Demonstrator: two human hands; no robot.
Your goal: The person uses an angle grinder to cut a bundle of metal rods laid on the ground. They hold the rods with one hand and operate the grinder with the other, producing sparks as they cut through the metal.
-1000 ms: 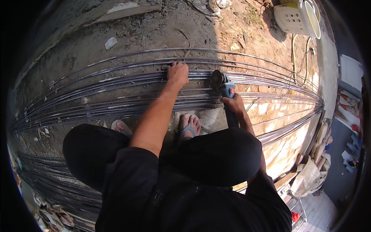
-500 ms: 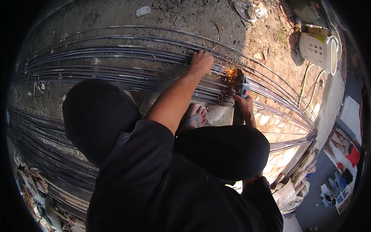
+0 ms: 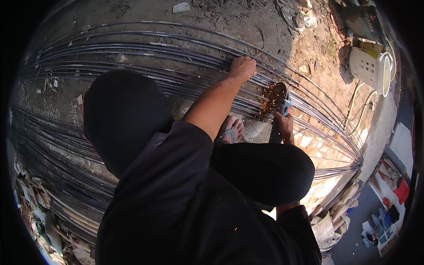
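Quantities in view are as follows: one left hand (image 3: 243, 69) and one right hand (image 3: 285, 127), two hands in total; one grinder (image 3: 285, 106), fitted with one disc (image 3: 279, 89); two knees (image 3: 282, 172); one foot (image 3: 239, 126), wearing one sandal (image 3: 229, 133); one perforated basket (image 3: 364, 66). Rods (image 3: 338, 170) are numerous; overlap prevents an exact count. Sparks (image 3: 266, 105) are likewise numerous, and too small and scattered to be counted.

Right grip (image 3: 285, 126) around angle grinder (image 3: 285, 107), orange sparks (image 3: 266, 101) by disc (image 3: 279, 90), left grip (image 3: 244, 68) curled over metal rods (image 3: 194, 56)

Dirt ground (image 3: 247, 22) carries bundled dark metal bars (image 3: 194, 55), a pale scrap (image 3: 181, 7) beyond them, and a white bucket (image 3: 359, 61) near its right edge.
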